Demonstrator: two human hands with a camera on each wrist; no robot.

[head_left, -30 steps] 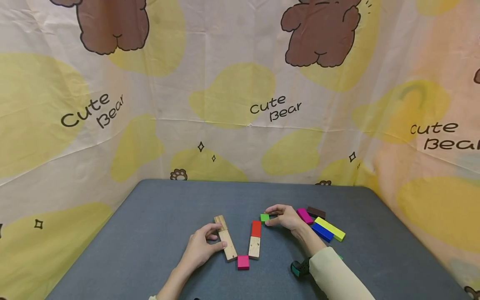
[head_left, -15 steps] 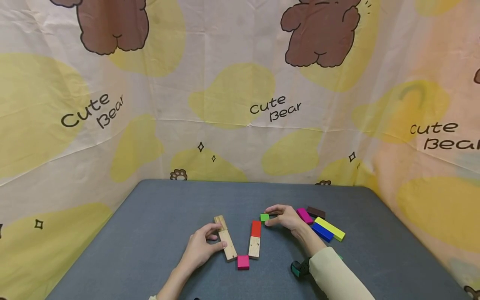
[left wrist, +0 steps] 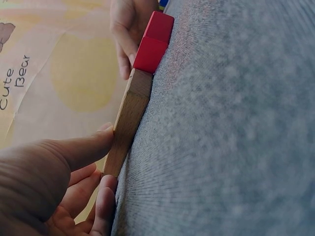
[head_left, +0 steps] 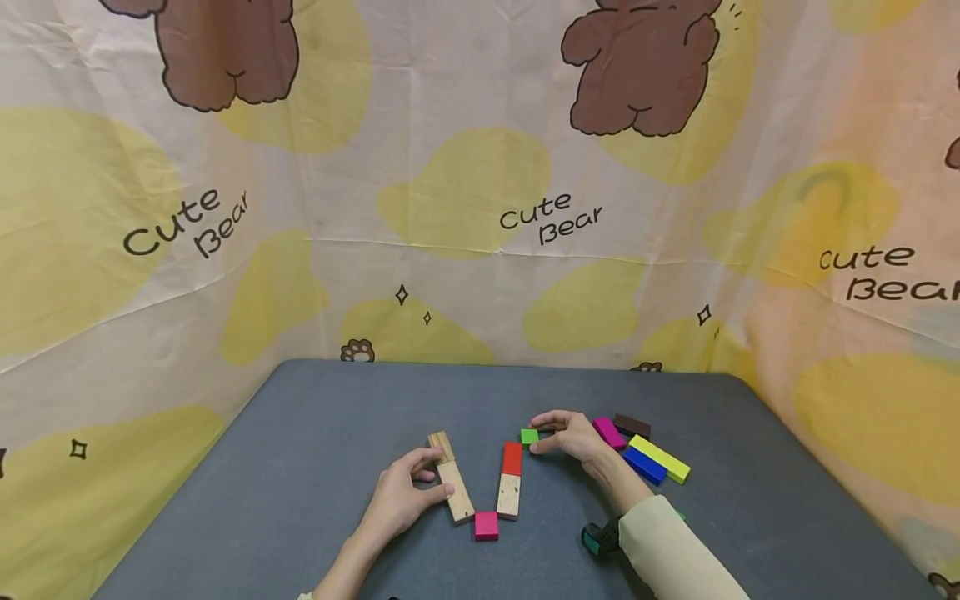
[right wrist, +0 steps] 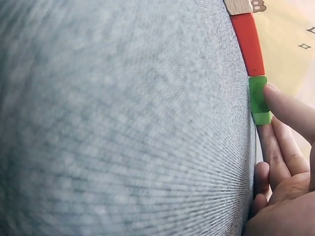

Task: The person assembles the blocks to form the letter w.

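My left hand (head_left: 405,493) holds a plain wooden block (head_left: 455,493), thumb on its near part and fingers at the far part. A second, shorter wooden piece (head_left: 440,443) continues that slanted row. In the left wrist view the thumb presses the wooden block's (left wrist: 129,118) side. My right hand (head_left: 573,435) pinches a small green block (head_left: 529,437) between thumb and fingers. The green block (right wrist: 259,93) touches the end of a red block (right wrist: 247,43) in the right wrist view. Below the red block lies another wooden block (head_left: 508,497); a pink block (head_left: 486,527) sits between the rows' near ends.
Right of my right hand lie a magenta block (head_left: 610,432), a dark brown block (head_left: 633,425), a yellow block (head_left: 660,458) and a blue block (head_left: 645,465). A bit of green shows beside the right sleeve (head_left: 675,542). The grey table (head_left: 337,408) meets a patterned cloth (head_left: 465,308) behind.
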